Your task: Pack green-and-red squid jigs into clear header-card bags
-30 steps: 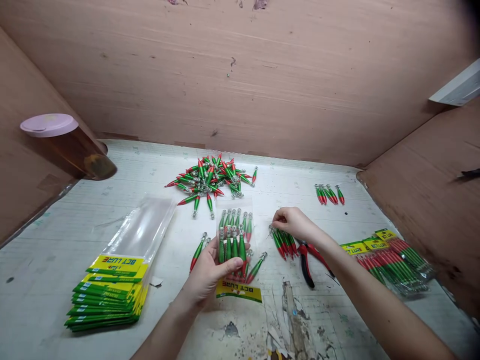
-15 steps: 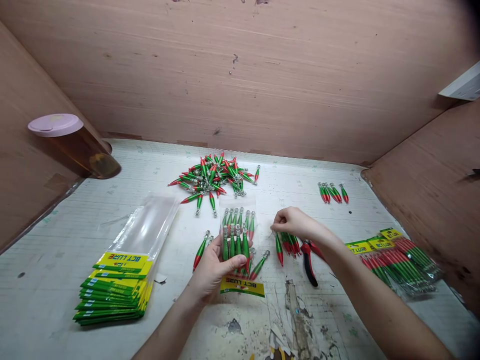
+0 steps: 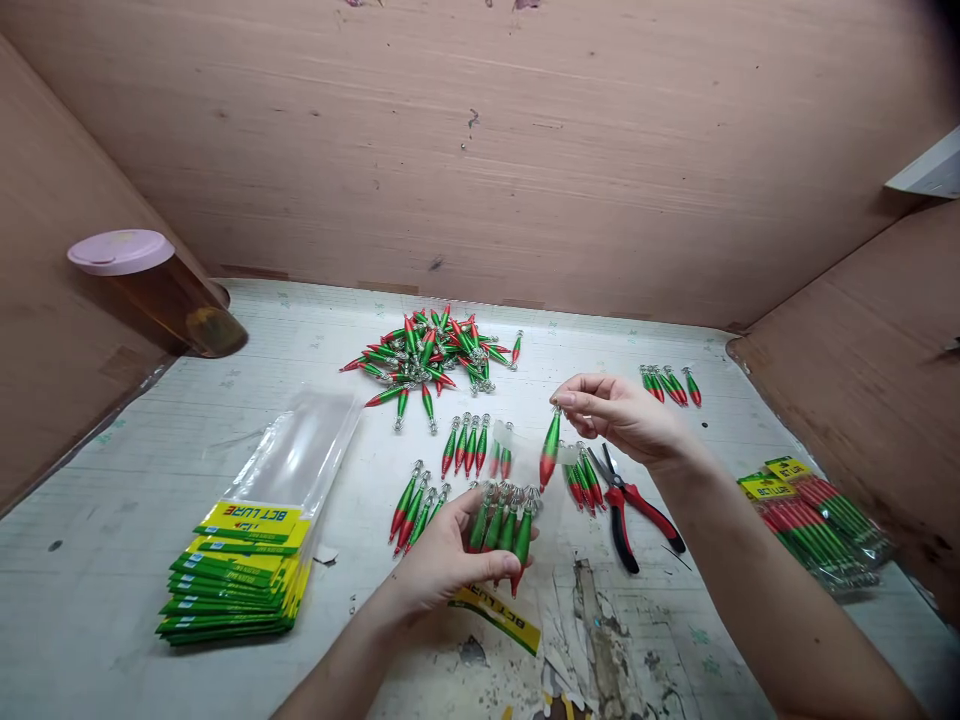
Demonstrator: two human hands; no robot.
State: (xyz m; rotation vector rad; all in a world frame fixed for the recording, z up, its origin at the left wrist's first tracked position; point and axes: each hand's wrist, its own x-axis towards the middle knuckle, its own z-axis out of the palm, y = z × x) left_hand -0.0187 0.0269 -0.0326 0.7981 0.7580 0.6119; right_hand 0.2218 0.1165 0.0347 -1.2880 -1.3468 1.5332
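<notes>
My left hand (image 3: pixel 457 550) is wrapped round a clear bag (image 3: pixel 529 610) with a yellow and green label and several green and red lures (image 3: pixel 499 525) in a row. Whether these lures lie inside the bag or on it is hard to tell. Pinched by its metal end, a single lure (image 3: pixel 551 450) hangs from my right hand (image 3: pixel 600 410), just above the bag. Lures in small groups lie round my hands: one group (image 3: pixel 465 445) behind my left hand, another (image 3: pixel 411 510) to its left, a third (image 3: pixel 583 478) below my right hand.
Red and black pliers (image 3: pixel 626 505) lie beside my right forearm. Labelled bags (image 3: pixel 232 570) are stacked at the left, filled packs (image 3: pixel 821 520) at the right. A lure pile (image 3: pixel 431 350) and a small row (image 3: pixel 671 385) lie farther back. A lidded container (image 3: pixel 161 290) stands at the left wall.
My right hand has risen from the group near the pliers with one lure. My left hand has moved slightly right and nearer with the bag, uncovering lures behind it.
</notes>
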